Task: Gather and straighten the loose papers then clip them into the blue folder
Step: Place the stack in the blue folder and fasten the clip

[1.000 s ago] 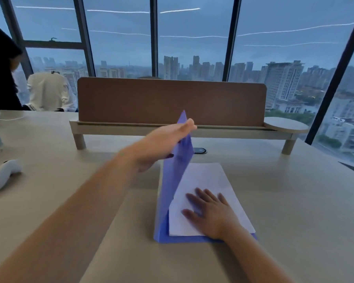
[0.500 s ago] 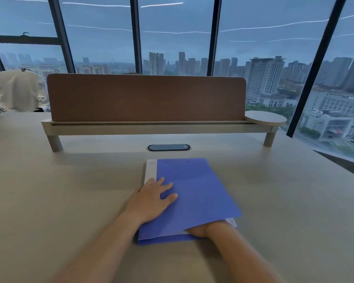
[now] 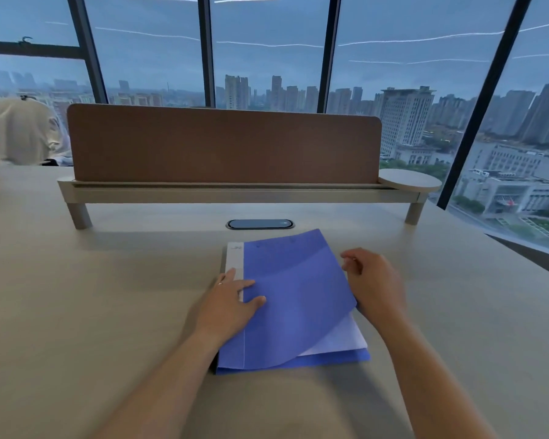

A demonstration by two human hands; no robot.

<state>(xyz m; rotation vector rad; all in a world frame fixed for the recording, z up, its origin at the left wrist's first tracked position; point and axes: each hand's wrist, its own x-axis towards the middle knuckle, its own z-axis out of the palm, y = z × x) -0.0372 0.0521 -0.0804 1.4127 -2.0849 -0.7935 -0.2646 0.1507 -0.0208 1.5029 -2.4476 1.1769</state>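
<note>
Pale beige desk (image 3: 108, 312) carries everything. Left hand (image 3: 232, 304) lies flat, fingers spread, on the blue plastic folder (image 3: 292, 296) near its spine; right hand (image 3: 374, 283), loosely curled (holding nothing), sits beside the raised cover edge, white papers (image 3: 339, 342) showing beneath.

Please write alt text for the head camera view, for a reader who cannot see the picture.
A blue folder lies on a pale desk, its cover almost shut over white papers that show at the near right corner. The left hand rests flat near the folder's spine; the right hand is at the cover's right edge. Behind stand a brown desk divider and windows onto a city.
</note>
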